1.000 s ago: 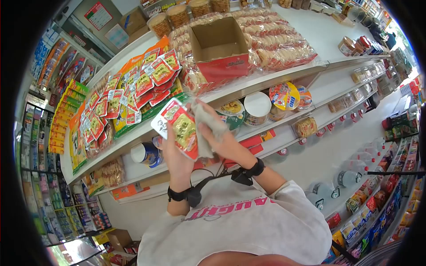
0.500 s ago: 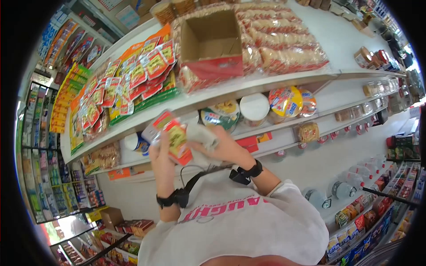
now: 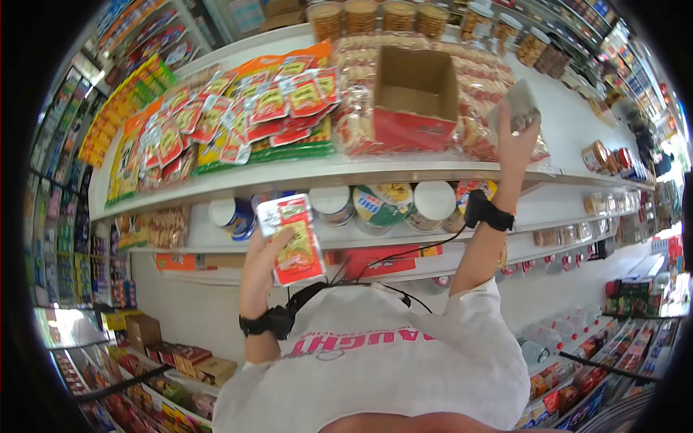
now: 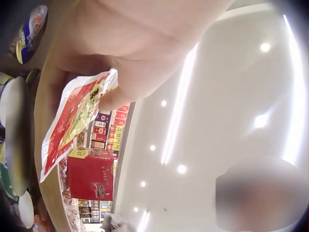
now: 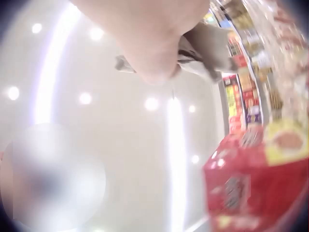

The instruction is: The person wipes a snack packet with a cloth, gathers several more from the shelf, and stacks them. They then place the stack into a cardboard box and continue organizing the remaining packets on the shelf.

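Observation:
My left hand (image 3: pixel 261 263) pinches a red and white snack packet (image 3: pixel 299 249) with the thumb across its front, before the shelf edge. In the left wrist view the packet (image 4: pixel 77 113) hangs between thumb and fingers. My right hand (image 3: pixel 517 137) is raised over the right part of the wrapped biscuits, gripping a grey cloth (image 3: pixel 521 105); the cloth (image 5: pixel 205 48) also shows bunched in the right wrist view. Between the hands, further back, an open red cardboard box (image 3: pixel 413 131) stands on the biscuit packs (image 3: pixel 354 94). A pile of similar packets (image 3: pixel 271 101) lies to its left.
The white shelf edge (image 3: pixel 253 180) runs in front of the goods. Beneath it stand instant noodle tubs (image 3: pixel 382 206). Jars of biscuits (image 3: pixel 361 19) line the back. Black cables (image 3: pixel 390 252) hang near the body, between the arms.
My right hand has left the packet and moved up and to the right with the cloth. My left hand still holds the packet, its front now facing up and uncovered.

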The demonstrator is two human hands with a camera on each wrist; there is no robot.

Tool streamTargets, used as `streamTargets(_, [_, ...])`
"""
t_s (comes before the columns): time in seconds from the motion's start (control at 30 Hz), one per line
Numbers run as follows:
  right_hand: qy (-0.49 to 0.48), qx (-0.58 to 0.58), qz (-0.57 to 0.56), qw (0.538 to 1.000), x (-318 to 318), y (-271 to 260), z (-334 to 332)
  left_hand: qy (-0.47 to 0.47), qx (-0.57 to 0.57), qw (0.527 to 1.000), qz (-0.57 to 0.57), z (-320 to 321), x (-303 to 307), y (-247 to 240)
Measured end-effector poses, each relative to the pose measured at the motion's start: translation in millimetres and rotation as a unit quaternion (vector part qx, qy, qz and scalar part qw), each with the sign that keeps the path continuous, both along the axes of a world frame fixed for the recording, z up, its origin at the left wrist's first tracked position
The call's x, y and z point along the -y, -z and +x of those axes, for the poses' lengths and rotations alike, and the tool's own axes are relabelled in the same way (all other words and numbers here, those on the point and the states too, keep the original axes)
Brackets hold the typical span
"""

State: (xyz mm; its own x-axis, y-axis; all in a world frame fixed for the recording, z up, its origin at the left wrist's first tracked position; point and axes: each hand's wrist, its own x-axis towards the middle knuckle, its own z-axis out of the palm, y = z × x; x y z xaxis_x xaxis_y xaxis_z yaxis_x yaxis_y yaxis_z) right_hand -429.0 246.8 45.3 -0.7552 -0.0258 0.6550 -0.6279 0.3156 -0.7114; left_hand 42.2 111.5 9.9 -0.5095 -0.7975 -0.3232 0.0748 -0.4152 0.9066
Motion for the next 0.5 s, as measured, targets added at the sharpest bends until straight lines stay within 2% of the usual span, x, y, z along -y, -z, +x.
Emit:
streamTargets(0.03, [0.014,0.019,0.059,0.998,9,-3,1,0.012,-0.001,1.0,0.005,4,7,5])
streamTargets(0.07, [0.045,-0.028,0.017,0.998,15,1,7,0.024,-0.005,1.0,0.004,5,18,7])
streamTargets(0.17, [-0.117,-0.061,-0.178,0.975,24,-30,93,-0.019,-0.077,0.997,-0.006,17,38,5])
streamTargets(0.27, [-0.213,-0.076,-0.172,0.959,43,-42,162,-0.052,-0.094,0.994,-0.01,33,62,0])
streamTargets(0.37, [-0.338,-0.07,-0.092,0.934,80,-54,218,-0.072,-0.095,0.992,-0.035,54,86,-1])
streamTargets(0.5, [-0.408,-0.041,0.018,0.912,133,-48,274,-0.121,-0.127,0.981,-0.087,87,122,12])
